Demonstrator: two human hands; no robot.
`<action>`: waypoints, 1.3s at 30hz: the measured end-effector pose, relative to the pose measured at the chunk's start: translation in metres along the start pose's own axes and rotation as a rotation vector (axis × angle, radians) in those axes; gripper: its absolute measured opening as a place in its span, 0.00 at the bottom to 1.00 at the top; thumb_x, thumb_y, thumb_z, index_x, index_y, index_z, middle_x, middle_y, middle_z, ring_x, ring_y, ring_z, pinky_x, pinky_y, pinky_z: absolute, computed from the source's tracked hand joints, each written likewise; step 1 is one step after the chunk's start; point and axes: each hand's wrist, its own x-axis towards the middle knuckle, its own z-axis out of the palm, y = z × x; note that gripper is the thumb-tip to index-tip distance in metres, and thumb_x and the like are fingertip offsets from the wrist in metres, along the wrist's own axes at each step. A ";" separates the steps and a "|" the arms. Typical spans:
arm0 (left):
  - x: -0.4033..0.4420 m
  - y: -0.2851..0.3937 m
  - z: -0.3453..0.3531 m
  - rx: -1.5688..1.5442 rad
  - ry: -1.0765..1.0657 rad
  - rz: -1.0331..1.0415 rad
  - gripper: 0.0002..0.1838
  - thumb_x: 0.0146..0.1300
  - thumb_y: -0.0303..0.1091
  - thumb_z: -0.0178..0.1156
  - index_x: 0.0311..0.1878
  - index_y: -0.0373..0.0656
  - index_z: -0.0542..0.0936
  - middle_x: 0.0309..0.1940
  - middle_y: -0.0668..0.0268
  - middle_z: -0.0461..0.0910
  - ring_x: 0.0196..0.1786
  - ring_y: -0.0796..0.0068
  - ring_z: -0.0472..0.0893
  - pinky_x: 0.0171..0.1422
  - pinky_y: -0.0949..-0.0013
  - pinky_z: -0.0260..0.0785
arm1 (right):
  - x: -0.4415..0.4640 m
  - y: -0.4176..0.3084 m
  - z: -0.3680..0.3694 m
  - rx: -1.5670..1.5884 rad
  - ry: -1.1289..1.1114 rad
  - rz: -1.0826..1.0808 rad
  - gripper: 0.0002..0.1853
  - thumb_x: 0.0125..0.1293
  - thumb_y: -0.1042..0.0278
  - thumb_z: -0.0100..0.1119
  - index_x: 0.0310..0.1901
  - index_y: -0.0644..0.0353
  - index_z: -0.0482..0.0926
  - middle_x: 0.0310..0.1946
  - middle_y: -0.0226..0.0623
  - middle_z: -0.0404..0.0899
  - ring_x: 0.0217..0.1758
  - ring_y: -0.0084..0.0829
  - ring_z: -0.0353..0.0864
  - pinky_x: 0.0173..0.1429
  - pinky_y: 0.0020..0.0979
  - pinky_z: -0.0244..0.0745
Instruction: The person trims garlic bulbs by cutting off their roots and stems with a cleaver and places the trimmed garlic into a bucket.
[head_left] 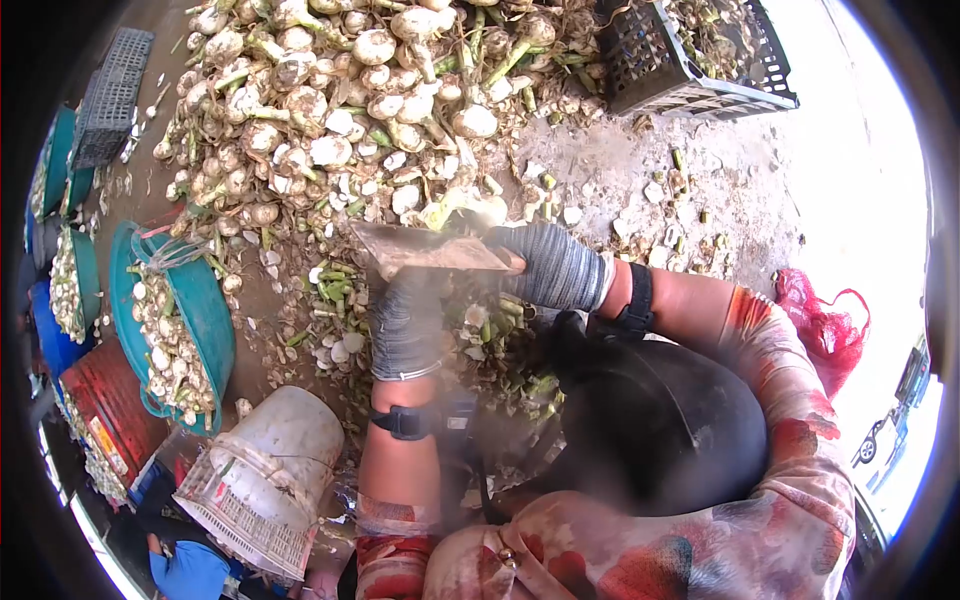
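My right hand (555,265), in a grey knitted glove with bare fingertips, is closed on a broad flat-bladed knife (435,248). The blade points left and crosses above my left hand (405,325), also in a grey glove. The blade hides my left fingers, so what they hold cannot be made out. A blurred, pale green-white piece (465,210) shows just beyond the blade. Past it rises a large heap of garlic bulbs (375,75) with stems and dirty skins. Cut green stem pieces (335,290) and loose skins lie on the ground around my hands.
A teal tub (215,335) of garlic and a white bucket (290,430) in a basket stand at left. A black crate (690,95) is at the upper right. A black rounded object (660,420) lies before my body; a red bag (825,325) is at right.
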 end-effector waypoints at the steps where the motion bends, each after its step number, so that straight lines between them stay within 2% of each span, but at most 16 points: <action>1: -0.002 -0.001 0.003 0.036 -0.163 0.102 0.26 0.64 0.39 0.62 0.61 0.36 0.68 0.54 0.54 0.75 0.57 0.59 0.77 0.69 0.53 0.67 | 0.001 0.003 0.002 -0.037 0.009 0.065 0.15 0.63 0.56 0.58 0.44 0.57 0.75 0.28 0.46 0.79 0.35 0.50 0.81 0.40 0.43 0.75; 6: -0.022 0.106 -0.009 -0.450 -0.292 0.372 0.27 0.61 0.35 0.63 0.60 0.34 0.69 0.45 0.56 0.76 0.47 0.63 0.77 0.69 0.53 0.66 | -0.032 0.064 -0.003 -0.014 -0.068 0.455 0.18 0.64 0.50 0.58 0.40 0.59 0.77 0.29 0.49 0.81 0.33 0.48 0.81 0.39 0.41 0.75; 9: -0.037 0.174 -0.024 -0.554 -0.400 0.486 0.36 0.66 0.45 0.57 0.68 0.29 0.59 0.65 0.43 0.65 0.67 0.48 0.67 0.77 0.50 0.52 | -0.051 0.067 -0.021 0.123 0.087 0.516 0.17 0.65 0.52 0.60 0.41 0.60 0.77 0.28 0.47 0.79 0.31 0.39 0.79 0.40 0.38 0.74; 11: 0.001 0.147 -0.028 -0.137 -0.330 0.543 0.34 0.69 0.46 0.53 0.68 0.30 0.60 0.65 0.44 0.65 0.67 0.48 0.68 0.79 0.51 0.49 | -0.055 0.091 -0.018 0.092 0.200 0.481 0.16 0.66 0.55 0.60 0.41 0.61 0.76 0.28 0.45 0.79 0.31 0.32 0.77 0.40 0.36 0.74; 12: 0.019 0.109 -0.003 0.359 -0.002 0.540 0.30 0.70 0.45 0.53 0.67 0.34 0.63 0.65 0.49 0.66 0.67 0.51 0.68 0.79 0.54 0.46 | -0.049 0.087 -0.022 0.063 0.230 0.519 0.15 0.66 0.56 0.60 0.41 0.61 0.76 0.28 0.45 0.78 0.31 0.31 0.77 0.40 0.36 0.74; 14: 0.044 0.032 0.017 1.203 -0.304 0.585 0.24 0.66 0.39 0.58 0.64 0.45 0.71 0.58 0.62 0.75 0.68 0.60 0.68 0.78 0.53 0.47 | -0.046 0.084 -0.020 0.132 0.279 0.499 0.16 0.65 0.56 0.60 0.43 0.61 0.77 0.28 0.46 0.78 0.32 0.36 0.79 0.41 0.37 0.74; 15: 0.058 0.005 0.030 1.834 -0.405 0.731 0.26 0.61 0.36 0.60 0.63 0.44 0.71 0.58 0.58 0.75 0.67 0.57 0.68 0.78 0.53 0.47 | -0.045 0.078 -0.021 0.088 0.255 0.504 0.16 0.65 0.56 0.60 0.43 0.61 0.77 0.29 0.47 0.78 0.32 0.38 0.79 0.41 0.38 0.74; 20: 0.113 -0.072 0.013 2.230 -0.578 0.787 0.28 0.57 0.39 0.61 0.60 0.40 0.73 0.58 0.49 0.74 0.65 0.53 0.70 0.76 0.53 0.51 | -0.051 0.069 -0.021 -0.119 0.103 0.471 0.19 0.64 0.48 0.59 0.42 0.57 0.77 0.30 0.51 0.79 0.34 0.51 0.80 0.40 0.45 0.73; 22: 0.118 -0.053 0.023 2.307 -0.379 0.280 0.27 0.57 0.44 0.62 0.55 0.34 0.76 0.53 0.45 0.76 0.61 0.49 0.73 0.71 0.55 0.59 | -0.052 0.068 -0.019 -0.143 0.066 0.436 0.19 0.64 0.47 0.58 0.42 0.57 0.76 0.31 0.51 0.79 0.36 0.52 0.81 0.40 0.46 0.74; 26: 0.097 -0.032 -0.013 1.874 -0.157 0.118 0.31 0.58 0.53 0.64 0.52 0.32 0.77 0.47 0.43 0.79 0.56 0.44 0.76 0.63 0.52 0.66 | -0.041 0.053 -0.016 -0.117 0.009 0.376 0.19 0.64 0.47 0.57 0.42 0.57 0.76 0.31 0.50 0.80 0.37 0.53 0.81 0.41 0.46 0.74; 28: 0.079 -0.034 -0.023 1.896 -0.199 0.102 0.33 0.55 0.54 0.66 0.56 0.39 0.75 0.55 0.45 0.76 0.59 0.45 0.74 0.65 0.53 0.64 | -0.033 0.051 -0.017 -0.112 -0.018 0.368 0.19 0.64 0.47 0.58 0.42 0.57 0.76 0.30 0.50 0.80 0.37 0.52 0.81 0.41 0.46 0.74; 30: 0.062 -0.046 -0.036 2.172 -0.292 0.451 0.34 0.52 0.53 0.69 0.59 0.45 0.73 0.59 0.48 0.73 0.61 0.46 0.72 0.66 0.53 0.63 | -0.028 0.054 -0.013 -0.091 -0.021 0.425 0.19 0.64 0.48 0.58 0.41 0.57 0.76 0.30 0.50 0.80 0.37 0.52 0.81 0.42 0.45 0.74; 34: 0.070 -0.032 -0.038 1.976 -0.325 0.247 0.41 0.47 0.48 0.74 0.64 0.46 0.67 0.54 0.49 0.75 0.61 0.50 0.72 0.66 0.49 0.63 | -0.031 0.044 -0.014 -0.047 -0.057 0.368 0.18 0.64 0.49 0.57 0.41 0.57 0.76 0.28 0.50 0.80 0.35 0.53 0.80 0.41 0.46 0.74; 35: 0.071 -0.023 -0.037 1.965 -0.351 0.097 0.42 0.58 0.65 0.58 0.66 0.42 0.66 0.59 0.45 0.73 0.59 0.51 0.76 0.65 0.55 0.69 | -0.032 0.046 -0.007 -0.158 -0.019 0.287 0.15 0.63 0.52 0.58 0.40 0.56 0.76 0.28 0.48 0.79 0.35 0.53 0.81 0.40 0.46 0.74; 36: 0.069 -0.018 -0.035 1.972 -0.358 0.096 0.42 0.58 0.65 0.58 0.66 0.42 0.66 0.59 0.45 0.73 0.59 0.51 0.76 0.65 0.55 0.69 | -0.031 0.038 -0.006 -0.152 -0.013 0.290 0.15 0.63 0.52 0.58 0.40 0.56 0.76 0.28 0.48 0.79 0.35 0.53 0.81 0.40 0.46 0.74; 39: 0.043 -0.023 -0.036 0.556 -0.259 -0.148 0.33 0.67 0.55 0.51 0.64 0.37 0.65 0.57 0.50 0.73 0.56 0.58 0.77 0.64 0.60 0.70 | -0.029 0.014 -0.006 -0.242 -0.095 0.039 0.12 0.60 0.58 0.58 0.41 0.53 0.75 0.29 0.45 0.80 0.35 0.50 0.82 0.38 0.45 0.75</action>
